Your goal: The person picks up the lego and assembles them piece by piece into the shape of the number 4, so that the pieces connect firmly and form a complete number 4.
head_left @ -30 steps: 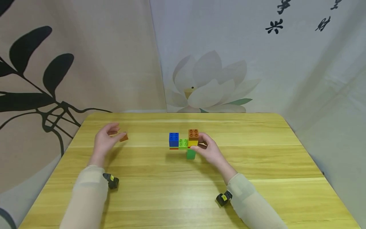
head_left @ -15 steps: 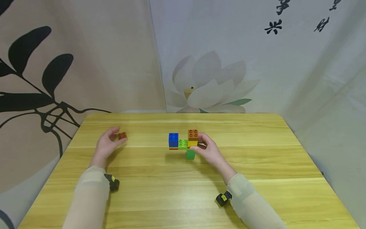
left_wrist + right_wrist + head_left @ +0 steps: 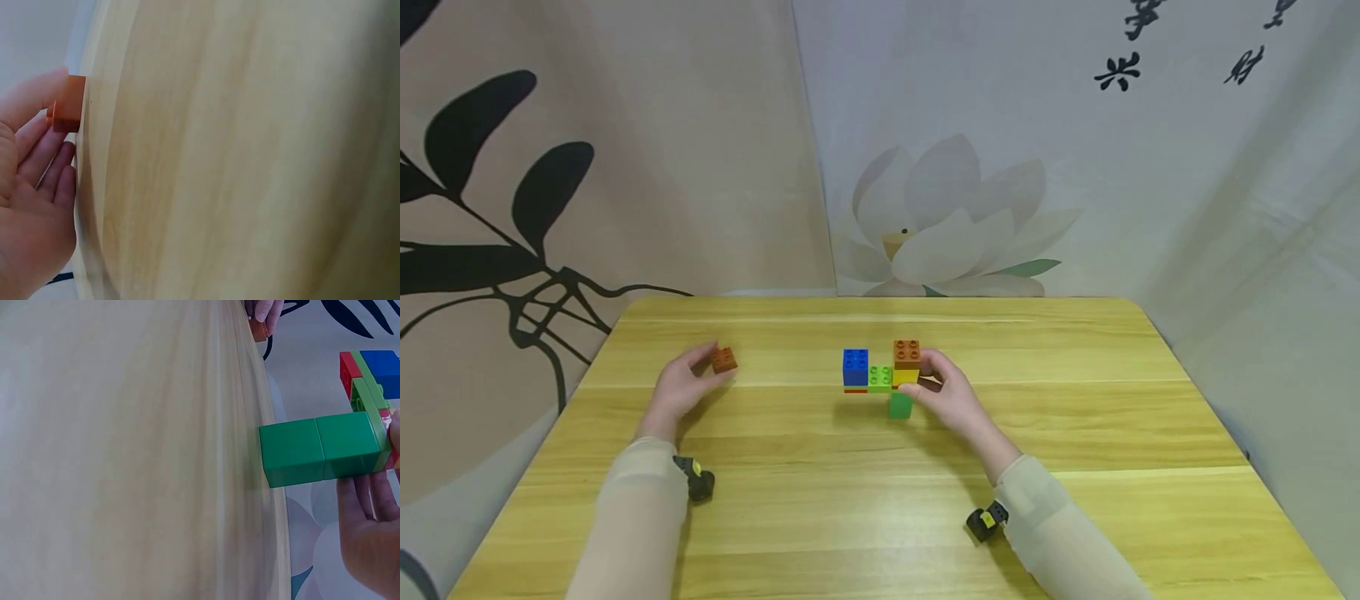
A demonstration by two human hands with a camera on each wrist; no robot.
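On the left of the table, my left hand (image 3: 681,385) pinches a small orange-brown toy brick (image 3: 724,360) between thumb and finger, studs facing up. The left wrist view shows this brick (image 3: 70,103) low over the wood, the other fingers loosely bent below it. Near the middle, my right hand (image 3: 951,396) grips the right side of a built brick structure. Its upright column is two green bricks (image 3: 319,449). Across the top runs a light green piece (image 3: 880,377), with a blue brick (image 3: 855,367) at the left end and yellow and orange-brown bricks (image 3: 907,353) stacked at the right. Red pieces show underneath and beside the thumb.
The wooden table (image 3: 850,500) ends at a back edge against a hanging cloth (image 3: 962,100) printed with a flower, leaves and characters. A small black camera (image 3: 695,479) sits on the left wrist, another camera (image 3: 987,522) on the right.
My left hand has moved slightly nearer and its thumb and finger have come round the small orange-brown brick, which has turned studs up. My right hand and the structure stay put.
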